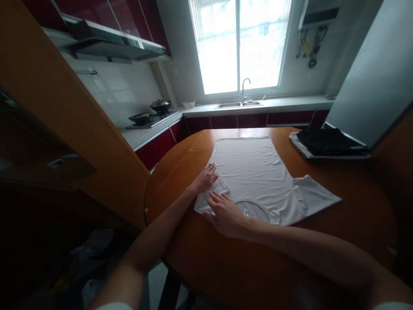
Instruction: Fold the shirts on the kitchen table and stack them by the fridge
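A white T-shirt (251,168) lies spread on the round wooden table (180,172), its neckline toward me and its hem toward the window. The sleeve on the left is folded inward over the body, while the right sleeve sticks out flat. My left hand (205,178) rests on the shirt's left edge beside the folded sleeve, fingers stretched out. Near the collar, my right hand (227,215) lies across the shirt's left shoulder with its fingers extended. Both palms face down and hide parts of the cloth beneath them.
Folded clothes, black on top of white (329,144), are stacked at the table's far right. Beyond the table stand a counter with a sink (229,105) and a stove (155,120) with pans. A wooden door frame (97,129) rises close on the left.
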Motion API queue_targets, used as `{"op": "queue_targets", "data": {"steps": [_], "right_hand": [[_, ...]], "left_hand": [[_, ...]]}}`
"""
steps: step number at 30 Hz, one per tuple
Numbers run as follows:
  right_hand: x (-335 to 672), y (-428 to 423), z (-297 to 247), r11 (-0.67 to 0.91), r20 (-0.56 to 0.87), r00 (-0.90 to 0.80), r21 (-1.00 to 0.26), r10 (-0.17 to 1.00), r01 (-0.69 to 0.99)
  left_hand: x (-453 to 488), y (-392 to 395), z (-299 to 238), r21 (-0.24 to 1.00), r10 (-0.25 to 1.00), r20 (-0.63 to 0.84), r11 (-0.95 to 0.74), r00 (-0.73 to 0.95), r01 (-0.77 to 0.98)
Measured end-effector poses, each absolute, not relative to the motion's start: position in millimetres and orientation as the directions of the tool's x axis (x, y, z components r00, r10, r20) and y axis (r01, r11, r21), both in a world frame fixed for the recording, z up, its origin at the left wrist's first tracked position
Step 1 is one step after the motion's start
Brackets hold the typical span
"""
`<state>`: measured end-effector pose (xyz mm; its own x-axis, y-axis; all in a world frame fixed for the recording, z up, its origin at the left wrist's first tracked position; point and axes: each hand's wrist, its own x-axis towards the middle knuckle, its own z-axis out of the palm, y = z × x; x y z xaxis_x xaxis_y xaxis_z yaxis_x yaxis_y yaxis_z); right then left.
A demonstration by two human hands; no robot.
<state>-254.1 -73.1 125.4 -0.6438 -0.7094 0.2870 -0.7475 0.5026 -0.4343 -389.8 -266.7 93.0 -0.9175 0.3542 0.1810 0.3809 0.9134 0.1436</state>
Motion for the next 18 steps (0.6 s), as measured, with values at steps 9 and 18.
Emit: {"op": "queue_targets", "data": {"steps": [9,18], "right_hand": [[-326,68,137,0.720,0.370,-0.865,-0.490,-0.339,-0.491],[-369,236,82,0.896,0.287,-0.931,-0.436,0.225,0.082]], "left_hand": [[-355,-217,75,0.163,0.326,0.106,0.926,-0.939,0.340],[-357,-219,75,0.120,0.293,0.114,0.945,-0.949,0.306]]}}
